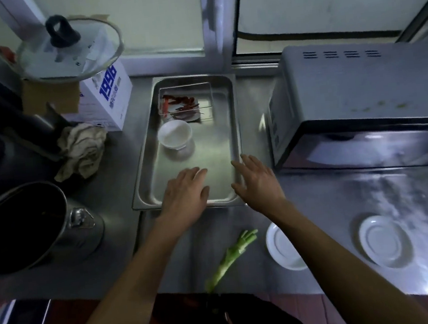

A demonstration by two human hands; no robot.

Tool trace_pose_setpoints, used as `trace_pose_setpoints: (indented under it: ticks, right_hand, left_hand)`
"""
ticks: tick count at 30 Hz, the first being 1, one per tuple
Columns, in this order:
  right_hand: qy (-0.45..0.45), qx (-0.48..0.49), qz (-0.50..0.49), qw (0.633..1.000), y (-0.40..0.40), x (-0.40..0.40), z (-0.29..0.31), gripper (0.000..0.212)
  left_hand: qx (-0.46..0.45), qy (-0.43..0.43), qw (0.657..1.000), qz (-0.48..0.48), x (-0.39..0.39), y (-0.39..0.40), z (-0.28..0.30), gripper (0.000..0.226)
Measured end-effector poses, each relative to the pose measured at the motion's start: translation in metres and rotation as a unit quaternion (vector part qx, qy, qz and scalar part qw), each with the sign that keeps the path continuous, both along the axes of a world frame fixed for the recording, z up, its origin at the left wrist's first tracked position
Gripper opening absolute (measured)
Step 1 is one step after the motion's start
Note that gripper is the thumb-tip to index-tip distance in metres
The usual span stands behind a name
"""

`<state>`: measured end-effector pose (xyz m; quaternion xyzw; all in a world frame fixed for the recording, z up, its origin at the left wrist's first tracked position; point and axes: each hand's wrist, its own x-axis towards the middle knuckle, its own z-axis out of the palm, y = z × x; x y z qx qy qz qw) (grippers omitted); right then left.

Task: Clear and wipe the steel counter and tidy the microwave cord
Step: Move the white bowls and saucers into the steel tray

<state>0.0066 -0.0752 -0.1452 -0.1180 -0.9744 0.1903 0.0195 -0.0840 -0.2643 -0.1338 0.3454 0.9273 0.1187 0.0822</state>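
Observation:
A steel tray (145, 155) lies on the steel counter (328, 197). It holds a white bowl (175, 134) and a clear box of red chillies (184, 104). My left hand (184, 190) hovers flat over the tray's near end, fingers apart and empty. My right hand (258, 181) is at the tray's near right corner, also spread and empty. A crumpled rag (81, 149) lies left of the tray. The microwave (358, 101) stands at the right; its cord is not visible. A green vegetable stalk (231, 258) and two white plates (282, 248) (384, 240) lie near the counter's front.
A large steel pot (31, 226) stands at the front left. Behind the rag are a white carton marked 1998 (108, 98) and a glass lid (66, 48) resting on top of a box. Windows run along the back wall.

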Motion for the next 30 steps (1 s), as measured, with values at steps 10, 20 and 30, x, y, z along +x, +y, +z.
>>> trace_pose_setpoints:
  ticks: [10, 20, 30]
  right_hand:
    - [-0.038, 0.012, -0.133, 0.990, -0.009, 0.140, 0.019, 0.051]
    - [-0.010, 0.001, -0.296, 0.955, 0.027, 0.272, 0.030, 0.052]
    - [0.001, -0.024, -0.435, 0.900, 0.109, 0.432, 0.025, 0.053]
  left_hand:
    - [0.059, -0.026, 0.992, -0.104, 0.077, 0.021, -0.001, 0.048]
    - [0.053, -0.021, 0.967, -0.247, 0.168, 0.105, 0.009, 0.051]
    - [0.043, -0.021, 0.929, -0.367, 0.310, 0.245, 0.018, 0.047]
